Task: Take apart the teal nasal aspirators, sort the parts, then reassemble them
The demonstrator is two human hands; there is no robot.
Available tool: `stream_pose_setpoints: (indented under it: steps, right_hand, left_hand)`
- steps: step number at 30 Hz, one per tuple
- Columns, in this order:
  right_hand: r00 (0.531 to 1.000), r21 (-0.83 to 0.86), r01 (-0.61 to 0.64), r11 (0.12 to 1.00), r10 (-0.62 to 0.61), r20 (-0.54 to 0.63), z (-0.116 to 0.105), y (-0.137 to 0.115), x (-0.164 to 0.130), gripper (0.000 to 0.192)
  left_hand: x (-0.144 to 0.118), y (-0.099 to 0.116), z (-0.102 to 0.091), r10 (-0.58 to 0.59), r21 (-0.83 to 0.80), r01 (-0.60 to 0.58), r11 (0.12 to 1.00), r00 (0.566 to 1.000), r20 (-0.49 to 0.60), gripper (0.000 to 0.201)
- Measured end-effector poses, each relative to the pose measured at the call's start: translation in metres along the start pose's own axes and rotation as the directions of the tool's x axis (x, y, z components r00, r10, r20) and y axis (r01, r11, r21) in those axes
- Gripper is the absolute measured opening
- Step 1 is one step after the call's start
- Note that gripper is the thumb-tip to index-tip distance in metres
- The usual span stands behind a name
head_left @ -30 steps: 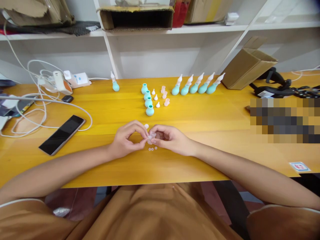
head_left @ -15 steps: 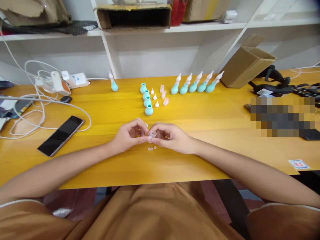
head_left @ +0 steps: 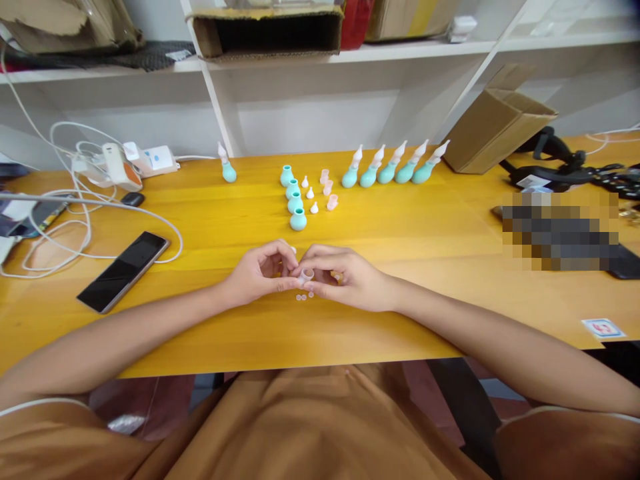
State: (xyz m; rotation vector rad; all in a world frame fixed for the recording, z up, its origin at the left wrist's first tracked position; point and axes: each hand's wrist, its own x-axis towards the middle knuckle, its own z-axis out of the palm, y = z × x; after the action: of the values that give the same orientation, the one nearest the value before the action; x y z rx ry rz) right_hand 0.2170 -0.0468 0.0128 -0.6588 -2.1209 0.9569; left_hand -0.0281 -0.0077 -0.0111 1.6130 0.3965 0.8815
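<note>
My left hand (head_left: 265, 270) and my right hand (head_left: 353, 279) meet over the front of the table, fingertips closed in a pinch. Between them is a small translucent, cup-shaped plastic connector (head_left: 307, 275), its round mouth showing; both hands grip it. Just below lie three small clear discs (head_left: 303, 297). A small white piece (head_left: 293, 251) peeks out behind my left fingers, mostly hidden. Farther back stand a column of several teal rubber bulbs (head_left: 298, 220), three white nozzle tips (head_left: 310, 193) and three pink translucent connectors (head_left: 332, 203).
Several assembled teal bulb aspirators (head_left: 387, 172) stand in a row at the back right; another aspirator (head_left: 229, 172) stands back left. A phone (head_left: 123, 271), white cables (head_left: 85, 227) and a mouse-like black object (head_left: 133, 199) lie left. An open cardboard box (head_left: 493, 130) leans at the right.
The connector has turned slightly between my fingertips and sits a little lower, with its mouth more toward me. My hands have shifted only slightly; the other parts stay put.
</note>
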Motion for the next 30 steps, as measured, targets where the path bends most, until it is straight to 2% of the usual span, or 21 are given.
stream_pose_setpoints:
  steps: [17, 21, 23, 25, 27, 29, 30]
  right_hand:
    - [0.998, -0.030, 0.051, 0.998, -0.051, 0.030, -0.002, 0.000, -0.001, 0.013]
    - [1.000, -0.028, 0.016, 0.999, -0.017, -0.012, -0.001, 0.000, -0.001, 0.016]
    - [0.998, -0.063, -0.002, 0.998, -0.002, -0.058, -0.004, 0.000, -0.001, 0.015]
    - [0.993, -0.122, -0.016, 0.992, 0.002, -0.119, -0.009, 0.004, 0.000, 0.013]
    - [0.984, -0.194, -0.041, 0.980, 0.006, -0.178, -0.015, 0.010, 0.001, 0.012]
    - [0.977, -0.268, -0.066, 0.961, 0.007, -0.215, -0.022, 0.018, 0.002, 0.012]
    - [0.975, -0.301, -0.077, 0.950, 0.009, -0.220, -0.024, 0.023, 0.002, 0.011]
  left_hand:
    - [0.000, -0.002, 0.000, -0.009, -0.013, 0.009, 1.000, 1.000, 0.018, 0.027]
    - [-0.001, 0.001, -0.002, -0.012, 0.022, 0.013, 1.000, 0.999, -0.033, 0.036]
    - [-0.002, 0.004, -0.004, 0.025, 0.132, -0.011, 0.991, 0.995, -0.101, 0.031]
    - [-0.002, 0.007, -0.007, 0.100, 0.368, -0.038, 0.929, 0.984, -0.151, 0.019]
    - [-0.002, 0.008, -0.010, 0.162, 0.630, -0.036, 0.775, 0.976, -0.143, 0.012]
    - [-0.001, 0.005, -0.012, 0.163, 0.793, -0.003, 0.610, 0.979, -0.122, 0.019]
    - [-0.001, 0.003, -0.013, 0.147, 0.832, 0.017, 0.555, 0.982, -0.118, 0.026]
